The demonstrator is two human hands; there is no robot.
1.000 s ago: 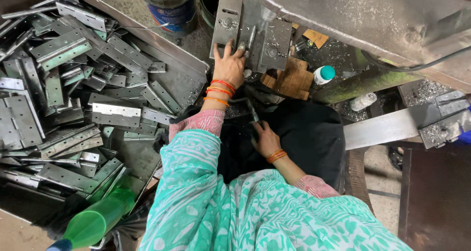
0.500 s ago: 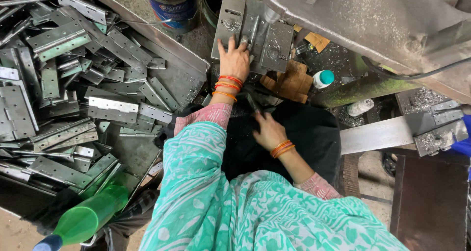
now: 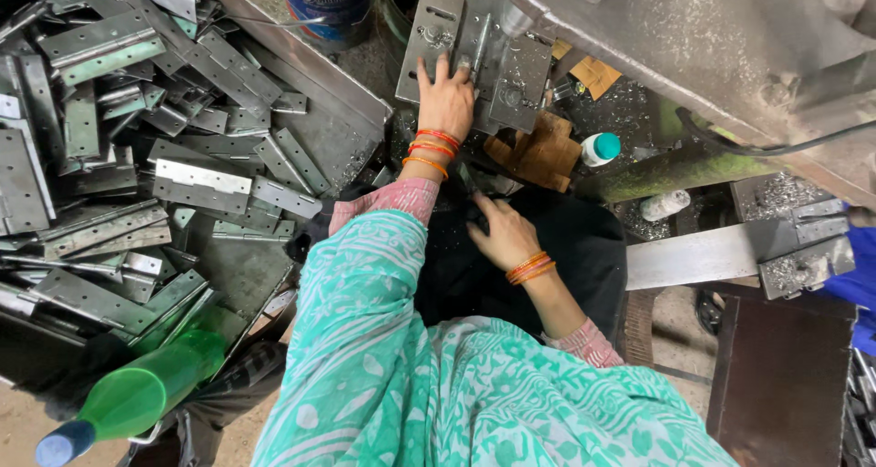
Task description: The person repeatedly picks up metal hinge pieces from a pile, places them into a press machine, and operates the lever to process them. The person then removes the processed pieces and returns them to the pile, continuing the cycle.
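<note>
My left hand lies flat, fingers spread, pressing on a grey metal hinge plate that rests on the machine bed under a large steel machine body. Orange and red bangles circle that wrist. My right hand, also with bangles, rests on the black cloth over my lap. Its fingers are loosely apart, with the tips close to a small metal piece. I cannot see anything gripped in it.
A heap of grey metal hinges fills a metal tray at the left. A green plastic bottle lies at the lower left. A wooden block, a small white bottle with a teal cap and a steel bar sit at the right.
My left hand has stayed on the hinge plate. My right hand has shifted slightly across the black cloth. The view has drifted a little.
</note>
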